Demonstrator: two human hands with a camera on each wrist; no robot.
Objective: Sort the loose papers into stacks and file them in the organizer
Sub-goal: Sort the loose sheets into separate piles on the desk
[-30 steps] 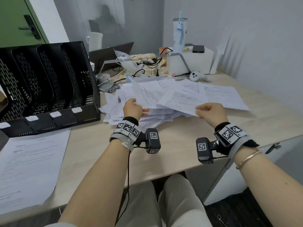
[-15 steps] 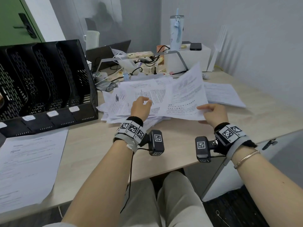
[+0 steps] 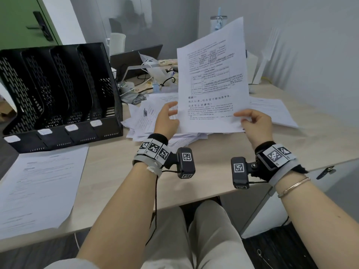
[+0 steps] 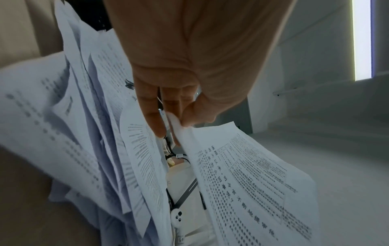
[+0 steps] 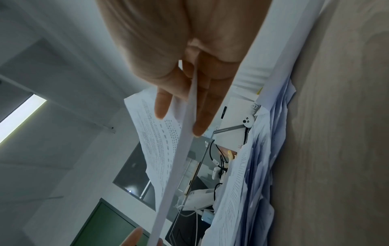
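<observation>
The right hand (image 3: 254,126) pinches the raised sheet (image 3: 211,74) at its lower right corner; the left hand (image 3: 167,119) pinches its left edge. The loose pile (image 3: 147,117) at centre remains unsorted, and the organizer (image 3: 58,90), upper left, looks empty.

A pale wooden desk (image 3: 223,171) stands against a grey wall (image 3: 310,45). A green door (image 3: 23,20) sits at the far left, a ceiling light strip (image 4: 362,40) glows overhead, and the floor (image 3: 272,249) is dark.
</observation>
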